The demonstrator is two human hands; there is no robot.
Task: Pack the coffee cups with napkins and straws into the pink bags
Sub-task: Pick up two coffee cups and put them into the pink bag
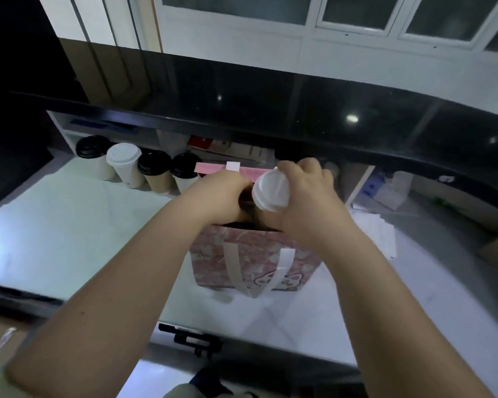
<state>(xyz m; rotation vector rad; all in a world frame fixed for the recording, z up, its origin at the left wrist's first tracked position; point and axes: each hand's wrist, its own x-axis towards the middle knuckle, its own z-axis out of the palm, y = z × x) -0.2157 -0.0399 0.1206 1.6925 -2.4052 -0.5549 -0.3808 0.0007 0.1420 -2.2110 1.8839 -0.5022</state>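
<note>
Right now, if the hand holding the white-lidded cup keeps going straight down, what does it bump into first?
Probably the open mouth of the pink bag. The right hand holds the white-lidded cup just above it, so the cup would likely drop inside, though what is in there is hidden.

**A café service counter, seen from the staff side**

A white work bench sits below a raised black glossy counter ledge, the split-level layout of a drinks shop. Along the bench's far edge stand lidded takeaway cups, some with black lids and some white. Paper napkins lie near the right edge, and boxed supplies fill shelves under the ledge. White-framed windows lie beyond.
</note>
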